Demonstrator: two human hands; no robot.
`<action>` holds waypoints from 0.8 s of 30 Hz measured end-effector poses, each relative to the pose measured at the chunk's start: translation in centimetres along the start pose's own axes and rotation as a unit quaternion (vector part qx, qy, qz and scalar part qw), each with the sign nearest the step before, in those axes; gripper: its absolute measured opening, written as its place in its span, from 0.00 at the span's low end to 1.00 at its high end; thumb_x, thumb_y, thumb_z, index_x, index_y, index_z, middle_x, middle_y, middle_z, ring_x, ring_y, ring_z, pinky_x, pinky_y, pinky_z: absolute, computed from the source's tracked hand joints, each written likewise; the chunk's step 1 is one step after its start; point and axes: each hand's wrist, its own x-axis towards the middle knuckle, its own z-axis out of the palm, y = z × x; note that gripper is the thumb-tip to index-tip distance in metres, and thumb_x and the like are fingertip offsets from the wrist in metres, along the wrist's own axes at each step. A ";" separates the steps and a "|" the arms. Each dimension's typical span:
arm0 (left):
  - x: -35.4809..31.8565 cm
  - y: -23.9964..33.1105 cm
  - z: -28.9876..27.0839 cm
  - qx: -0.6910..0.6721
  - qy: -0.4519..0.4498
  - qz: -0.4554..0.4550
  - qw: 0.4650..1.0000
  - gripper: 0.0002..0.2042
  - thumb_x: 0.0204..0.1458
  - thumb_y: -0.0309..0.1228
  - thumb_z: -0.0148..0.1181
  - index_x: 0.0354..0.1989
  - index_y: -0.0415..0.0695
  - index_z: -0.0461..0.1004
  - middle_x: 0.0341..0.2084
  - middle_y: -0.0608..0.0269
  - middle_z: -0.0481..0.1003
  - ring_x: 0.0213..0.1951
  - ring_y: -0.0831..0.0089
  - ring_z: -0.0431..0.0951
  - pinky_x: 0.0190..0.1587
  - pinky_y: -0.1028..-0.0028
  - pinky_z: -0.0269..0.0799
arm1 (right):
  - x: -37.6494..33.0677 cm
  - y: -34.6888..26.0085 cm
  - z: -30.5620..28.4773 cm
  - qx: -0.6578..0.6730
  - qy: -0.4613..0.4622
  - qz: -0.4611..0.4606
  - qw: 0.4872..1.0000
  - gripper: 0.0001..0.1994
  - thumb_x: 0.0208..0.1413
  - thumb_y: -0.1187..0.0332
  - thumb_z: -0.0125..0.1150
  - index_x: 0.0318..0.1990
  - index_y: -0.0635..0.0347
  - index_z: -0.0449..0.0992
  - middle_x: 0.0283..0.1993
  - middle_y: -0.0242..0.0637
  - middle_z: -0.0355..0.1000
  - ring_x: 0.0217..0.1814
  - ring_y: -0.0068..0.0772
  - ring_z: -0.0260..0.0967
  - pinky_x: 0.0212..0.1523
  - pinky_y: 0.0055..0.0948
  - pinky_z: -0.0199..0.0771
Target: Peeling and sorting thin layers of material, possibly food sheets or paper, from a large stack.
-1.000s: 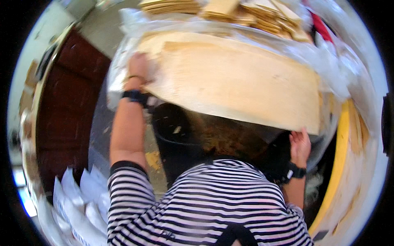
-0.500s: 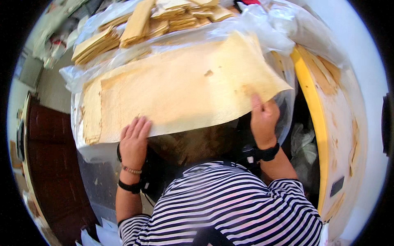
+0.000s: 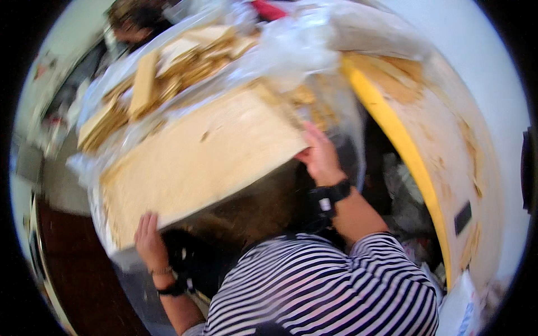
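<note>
A wide, pale wood veneer sheet point(image 3: 196, 151) with a small dark knot hole lies slanted across a stack of similar sheets. My right hand point(image 3: 320, 154) pinches its near right corner, fingers wrapped about the edge. At the near left corner my left hand point(image 3: 150, 241) rests with its fingers stretched out over the sheet's edge; its thumb is hard to make out. Beyond the sheet's far edge, clear plastic film point(image 3: 297, 53) drapes over the work surface.
Bundles of narrow veneer strips point(image 3: 144, 84) are piled at the back left. A pale board with a yellow edge point(image 3: 400, 134) stands to the right. At the left is a dark brown panel point(image 3: 73, 263). Another person's head point(image 3: 131, 25) shows at the far upper left.
My view has turned, so the scene sits differently. The sheet's raised right end now lies lower and flatter. My right hand has shifted left along with that corner; my left hand is nearer the left corner.
</note>
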 end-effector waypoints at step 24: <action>-0.4 0.3 1.7 -0.040 -0.017 -0.063 0.997 0.22 0.52 0.19 0.48 0.57 0.43 0.72 0.59 0.53 0.70 0.62 0.53 0.67 0.63 0.58 0.61 | 5.2 -22.6 -14.4 -0.744 0.158 -0.411 0.503 0.12 0.50 0.69 0.60 0.44 0.53 0.80 0.43 0.41 0.77 0.49 0.46 0.73 0.48 0.41 0.73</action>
